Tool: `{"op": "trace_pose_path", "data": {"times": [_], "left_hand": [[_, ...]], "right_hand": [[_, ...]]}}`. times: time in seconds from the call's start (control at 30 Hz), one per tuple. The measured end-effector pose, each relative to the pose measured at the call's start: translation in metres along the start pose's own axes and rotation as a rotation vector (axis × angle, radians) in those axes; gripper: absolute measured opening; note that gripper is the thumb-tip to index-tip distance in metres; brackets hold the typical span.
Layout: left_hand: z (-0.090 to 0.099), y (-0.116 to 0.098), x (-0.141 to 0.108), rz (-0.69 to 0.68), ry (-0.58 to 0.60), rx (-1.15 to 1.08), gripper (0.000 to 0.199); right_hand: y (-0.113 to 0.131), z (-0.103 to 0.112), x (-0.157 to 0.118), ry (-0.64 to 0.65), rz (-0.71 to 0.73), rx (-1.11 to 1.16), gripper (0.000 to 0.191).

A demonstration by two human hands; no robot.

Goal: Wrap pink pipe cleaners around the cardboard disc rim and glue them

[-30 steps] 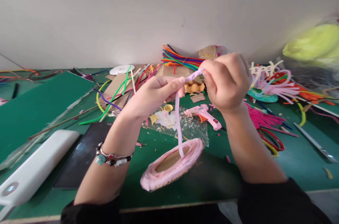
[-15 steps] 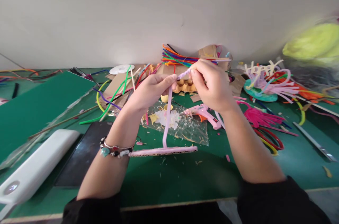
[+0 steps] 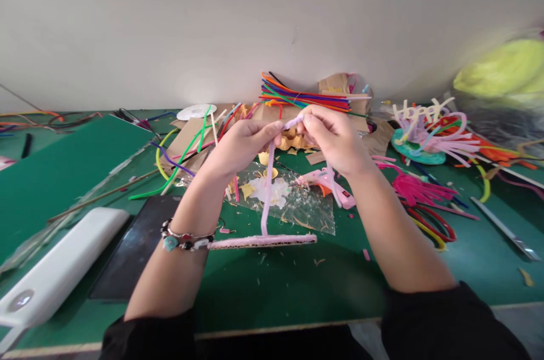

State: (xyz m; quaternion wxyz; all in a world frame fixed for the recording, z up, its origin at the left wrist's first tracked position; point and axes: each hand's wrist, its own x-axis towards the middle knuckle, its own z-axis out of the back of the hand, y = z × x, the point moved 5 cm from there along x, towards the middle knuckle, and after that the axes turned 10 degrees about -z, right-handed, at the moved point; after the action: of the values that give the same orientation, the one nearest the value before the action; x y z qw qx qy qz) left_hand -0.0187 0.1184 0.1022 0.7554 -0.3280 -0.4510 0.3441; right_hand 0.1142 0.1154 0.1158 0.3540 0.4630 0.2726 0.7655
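Observation:
Between my two hands runs a short twisted stretch of lilac pipe cleaner [image 3: 292, 122]. My left hand [image 3: 255, 142] pinches its left end between thumb and fingers. The other end is pinched by my right hand [image 3: 329, 136]. From my left fingertips a pink-lilac stem [image 3: 267, 195] hangs down to a flat pink-covered cardboard piece [image 3: 263, 241] with a corrugated edge, seen edge-on. A loose lilac end [image 3: 334, 184] dangles below my right hand, in front of a pink glue gun [image 3: 318, 178].
Behind my hands lie a bundle of coloured pipe cleaners [image 3: 306, 98] and an egg carton [image 3: 293, 140]. A black tablet [image 3: 127, 258] and a white device [image 3: 63, 263] are at left. Pink pipe-cleaner shapes [image 3: 425, 187] and a metal blade [image 3: 505, 228] lie at right.
My right hand has moved slightly down and left, nearer my left hand. The loose lilac end below it now shows more fully. My left hand has barely moved.

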Motion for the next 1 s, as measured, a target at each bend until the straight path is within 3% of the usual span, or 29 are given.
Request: {"op": "trace_pose_path", "data": {"times": [0.2, 0.37, 0.47, 0.77, 1.0], "left_hand": [[0.003, 0.004, 0.001, 0.057, -0.062, -0.071, 0.034], [0.003, 0.007, 0.002, 0.059, -0.063, -0.100, 0.034], [0.004, 0.007, 0.001, 0.048, -0.080, -0.078, 0.034], [0.007, 0.000, 0.001, -0.060, -0.119, 0.022, 0.034], [0.008, -0.003, 0.001, -0.119, -0.062, 0.020, 0.034]], "right_hand": [[0.017, 0.004, -0.008, -0.319, 0.287, -0.677, 0.017], [0.016, 0.003, -0.011, -0.410, 0.352, -0.903, 0.022], [0.017, 0.003, -0.011, -0.385, 0.352, -0.862, 0.025], [0.024, -0.006, -0.014, -0.129, 0.305, -0.490, 0.026], [0.025, -0.001, -0.012, -0.083, 0.214, -0.343, 0.031]]}}
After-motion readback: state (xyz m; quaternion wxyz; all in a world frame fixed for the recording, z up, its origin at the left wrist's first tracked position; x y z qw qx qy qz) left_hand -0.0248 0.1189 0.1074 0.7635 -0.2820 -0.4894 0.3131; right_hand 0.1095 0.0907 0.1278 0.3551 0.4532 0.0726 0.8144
